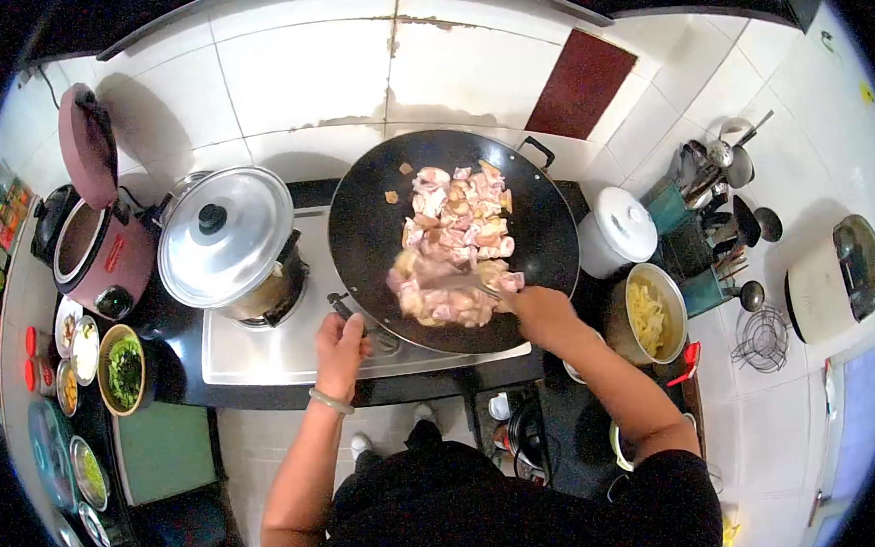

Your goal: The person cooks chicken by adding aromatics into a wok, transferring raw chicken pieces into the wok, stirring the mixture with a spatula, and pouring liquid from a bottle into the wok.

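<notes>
A large black wok (545, 227) sits on the stove, with pale pink chunks of raw-looking meat (459, 207) spread over its middle and lower side. My right hand (545, 317) is closed round the handle of a spatula (478, 285), whose blade is blurred among the meat near the wok's front rim. At the wok's front left, my left hand (342, 348) is closed on the wok's near side handle (339, 304). A bracelet (331, 401) circles my left wrist.
Left of the wok stands a lidded steamer pot (225, 236) on the other burner. Beyond it is an open pink rice cooker (111, 255). A bowl of greens (123, 369) is at left; a pot of pale yellow pieces (647, 316) and a white lidded canister (620, 226) are at right.
</notes>
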`<state>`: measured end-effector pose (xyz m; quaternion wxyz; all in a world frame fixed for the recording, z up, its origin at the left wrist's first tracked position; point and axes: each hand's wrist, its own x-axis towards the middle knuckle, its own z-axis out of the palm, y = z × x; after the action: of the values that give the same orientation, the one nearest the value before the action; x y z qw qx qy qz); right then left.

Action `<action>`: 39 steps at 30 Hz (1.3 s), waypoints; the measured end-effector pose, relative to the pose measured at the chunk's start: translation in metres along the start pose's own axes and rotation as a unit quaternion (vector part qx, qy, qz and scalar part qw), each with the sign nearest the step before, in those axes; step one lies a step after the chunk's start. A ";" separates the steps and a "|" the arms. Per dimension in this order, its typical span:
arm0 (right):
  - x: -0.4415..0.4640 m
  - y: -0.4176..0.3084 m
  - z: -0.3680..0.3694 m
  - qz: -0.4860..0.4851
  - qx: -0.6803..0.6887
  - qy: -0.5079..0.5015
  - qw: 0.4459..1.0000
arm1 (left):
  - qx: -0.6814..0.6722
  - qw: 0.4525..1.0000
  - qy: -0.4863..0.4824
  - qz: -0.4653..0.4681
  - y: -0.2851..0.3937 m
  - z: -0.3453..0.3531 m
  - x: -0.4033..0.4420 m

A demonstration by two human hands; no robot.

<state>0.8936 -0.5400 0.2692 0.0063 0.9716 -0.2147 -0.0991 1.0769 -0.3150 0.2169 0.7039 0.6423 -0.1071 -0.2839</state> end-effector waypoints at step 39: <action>0.163 0.071 -0.072 0.116 -0.046 0.132 0.983 | 0.030 0.998 0.060 0.011 -0.015 -0.013 -0.018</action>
<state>1.0229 -0.6750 0.3130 0.0907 0.9433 -0.3185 0.0218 1.0648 -0.2940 0.2040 0.6923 0.6780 -0.0808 -0.2336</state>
